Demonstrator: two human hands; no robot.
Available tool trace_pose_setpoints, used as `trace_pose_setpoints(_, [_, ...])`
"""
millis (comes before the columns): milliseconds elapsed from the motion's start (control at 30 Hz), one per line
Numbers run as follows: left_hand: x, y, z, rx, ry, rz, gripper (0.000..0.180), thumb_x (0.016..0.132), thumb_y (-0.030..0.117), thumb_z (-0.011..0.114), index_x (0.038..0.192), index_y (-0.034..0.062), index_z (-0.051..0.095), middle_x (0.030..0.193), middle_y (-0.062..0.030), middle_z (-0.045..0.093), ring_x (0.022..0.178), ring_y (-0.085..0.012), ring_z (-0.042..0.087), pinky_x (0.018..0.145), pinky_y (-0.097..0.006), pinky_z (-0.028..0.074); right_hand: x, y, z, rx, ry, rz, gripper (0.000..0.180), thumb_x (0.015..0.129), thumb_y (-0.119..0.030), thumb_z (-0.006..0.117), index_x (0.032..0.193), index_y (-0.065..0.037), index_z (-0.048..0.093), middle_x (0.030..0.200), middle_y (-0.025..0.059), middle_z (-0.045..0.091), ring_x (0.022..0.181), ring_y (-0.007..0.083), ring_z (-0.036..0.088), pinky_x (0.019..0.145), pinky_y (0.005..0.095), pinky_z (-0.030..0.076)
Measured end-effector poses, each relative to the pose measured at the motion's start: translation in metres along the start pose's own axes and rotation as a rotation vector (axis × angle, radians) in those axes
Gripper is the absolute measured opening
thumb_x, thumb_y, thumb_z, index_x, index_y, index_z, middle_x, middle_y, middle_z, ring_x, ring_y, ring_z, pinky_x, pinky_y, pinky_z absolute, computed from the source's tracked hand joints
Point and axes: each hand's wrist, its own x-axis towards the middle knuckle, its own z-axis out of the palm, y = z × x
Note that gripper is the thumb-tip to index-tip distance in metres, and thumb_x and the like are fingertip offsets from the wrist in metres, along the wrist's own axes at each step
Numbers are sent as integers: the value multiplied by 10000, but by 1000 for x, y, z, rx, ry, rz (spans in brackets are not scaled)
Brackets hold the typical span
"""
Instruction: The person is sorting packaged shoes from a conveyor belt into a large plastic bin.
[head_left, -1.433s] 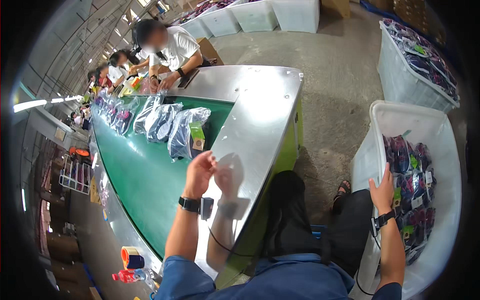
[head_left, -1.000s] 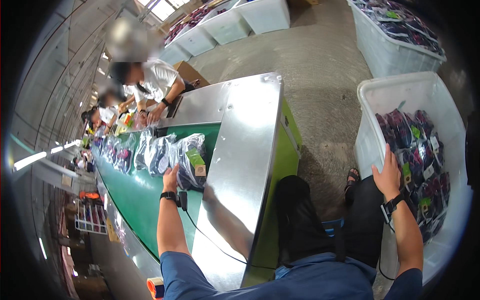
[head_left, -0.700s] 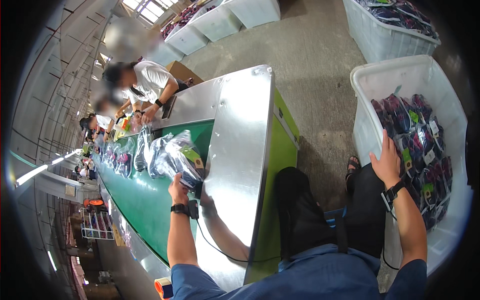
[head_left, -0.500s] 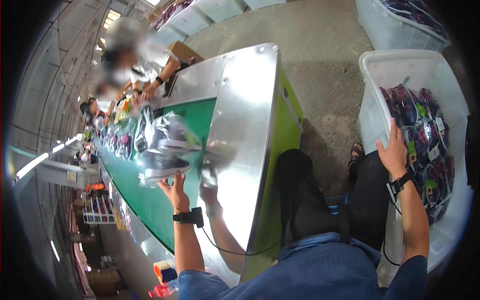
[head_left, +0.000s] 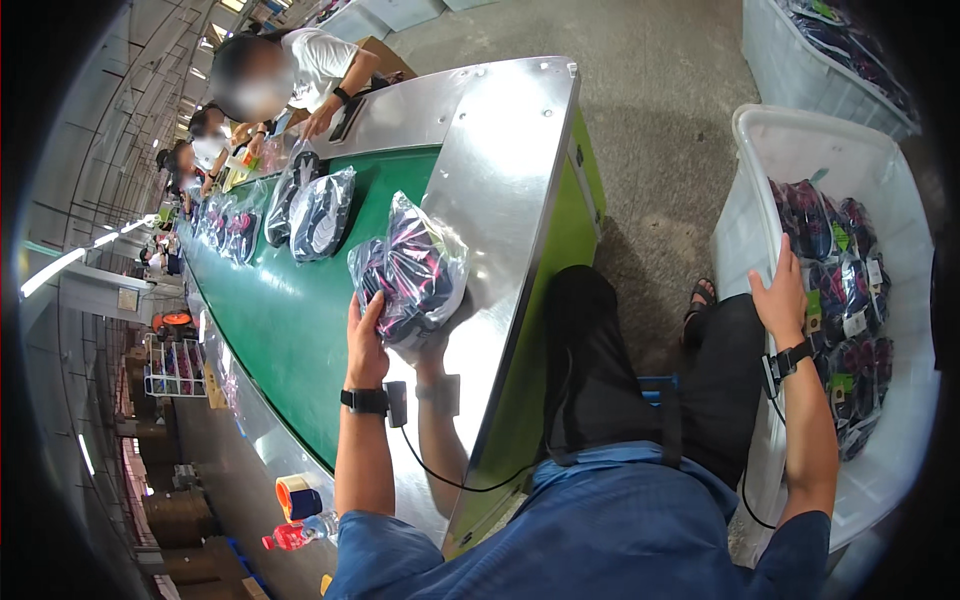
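Observation:
My left hand (head_left: 368,335) is closed on the near side of a clear-bagged pair of shoes (head_left: 425,265), dark with pink laces, at the end of the green conveyor belt (head_left: 270,310). The thumb lies over the bag; the fingers beneath are partly hidden. Just beyond, a clear-bagged grey and white pair of shoes (head_left: 322,215) lies on the belt, beside a bagged black and white pair (head_left: 290,198). My right hand (head_left: 780,298) rests with fingers stretched out on the rim of a white plastic bin (head_left: 745,200). Inside it are several bagged dark and pink shoes (head_left: 850,270).
A metal end plate (head_left: 500,150) borders the belt. Across it, a co-worker's hand (head_left: 322,118) is near the far side; other people stand farther along. More bagged shoes (head_left: 225,225) line the belt. A tape roll (head_left: 295,497) and a bottle (head_left: 300,532) are at lower left.
The bagged dark and pink shoes are now in my left hand, where blurred grey and white shoes were near it before. The grey pair now lies farther up the belt. My right hand stays on the rim.

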Motion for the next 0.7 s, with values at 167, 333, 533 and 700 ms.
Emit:
trace_pose_setpoints(167, [7, -7, 15, -345, -87, -387, 389, 1006, 176, 641, 1347, 6, 565, 1285, -114, 685, 1095, -225, 698, 991, -394, 561, 1, 29, 2, 195, 45, -126, 875, 903, -300, 755, 1614, -72, 299, 1430, 219, 545, 1331, 406, 538, 1091, 467, 457])
trace_pose_setpoints(333, [-8, -54, 45, 20, -277, -14, 576, 957, 252, 685, 1440, -10, 511, 1404, -163, 609, 1251, -284, 631, 1067, -403, 513, -24, 39, -50, 472, -68, -128, 563, 906, -271, 778, 1374, -15, 598, 1340, 198, 624, 1265, 325, 596, 1057, 412, 475])
trace_pose_setpoints(533, [-103, -4, 205, 93, -1069, -290, 1078, 744, 271, 881, 1593, -71, 310, 1504, -192, 535, 1385, -277, 530, 1198, -417, 362, -116, -19, -172, 1104, -768, -14, 603, 1005, -338, 720, 1451, 17, 523, 1292, 153, 683, 1185, 201, 664, 1018, 339, 525])
trace_pose_setpoints(700, [-130, -43, 307, 160, -1634, -553, 897, 767, 5, 821, 1554, -64, 396, 1494, -165, 557, 1385, -237, 520, 1198, -374, 330, -191, -7, -203, 1176, -921, 234, 663, 1009, -358, 713, 1479, 45, 478, 1278, 129, 677, 1168, 156, 632, 1016, 319, 490])
